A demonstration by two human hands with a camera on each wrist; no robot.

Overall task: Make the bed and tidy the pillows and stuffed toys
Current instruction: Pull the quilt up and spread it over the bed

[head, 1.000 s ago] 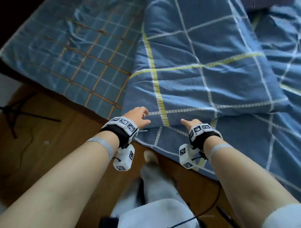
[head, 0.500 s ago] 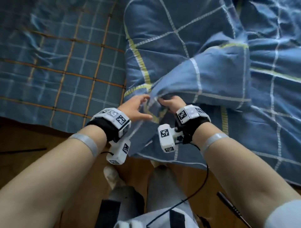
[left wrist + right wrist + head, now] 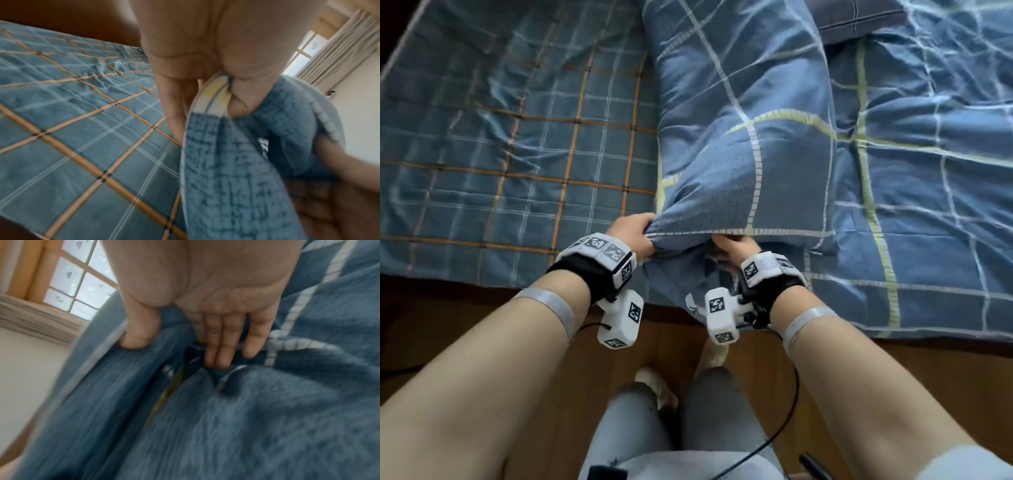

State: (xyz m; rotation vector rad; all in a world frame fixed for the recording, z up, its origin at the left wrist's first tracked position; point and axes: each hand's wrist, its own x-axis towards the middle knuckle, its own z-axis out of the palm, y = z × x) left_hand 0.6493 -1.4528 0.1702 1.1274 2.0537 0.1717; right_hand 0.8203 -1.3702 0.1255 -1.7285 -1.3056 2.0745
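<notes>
A blue quilt (image 3: 739,137) with a white and yellow grid lies bunched over the right half of the bed. My left hand (image 3: 633,229) grips its near corner in a fist; the left wrist view shows the yellow-striped edge of the quilt (image 3: 236,162) pinched in that hand (image 3: 205,73). My right hand (image 3: 732,246) sits just to the right, under the lifted edge. In the right wrist view that hand (image 3: 205,321) has its thumb on one side of a quilt (image 3: 246,418) fold and its fingers on the other. No stuffed toys are in view.
The blue bed sheet (image 3: 517,137) with orange grid lines lies bare on the left half. A dark pillow (image 3: 856,13) shows at the top edge. Wooden floor (image 3: 482,325) runs along the bed's near side, with a black cable (image 3: 784,428) by my legs.
Both hands went from resting at the quilt's flat near edge to taking hold of it. The edge is now lifted and bunched between them.
</notes>
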